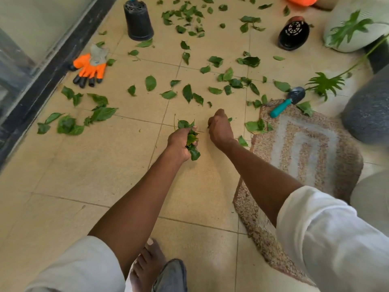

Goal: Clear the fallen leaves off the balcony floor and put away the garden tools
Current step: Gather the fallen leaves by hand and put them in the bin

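Observation:
Green fallen leaves lie scattered over the beige tiled floor. My left hand grips a bunch of leaves just above the floor. My right hand is beside it, fingers curled downward at the floor; a bit of green shows at its fingertips, but what it holds is hidden. A small trowel with a teal handle lies on the mat's far corner. An orange garden glove with black fingertips lies at the left by the door track.
A brown and grey mat lies at the right. A black pot stands upright at the back, another black pot lies tipped. Grey planters and a plant frond crowd the right. A dark door track runs along the left.

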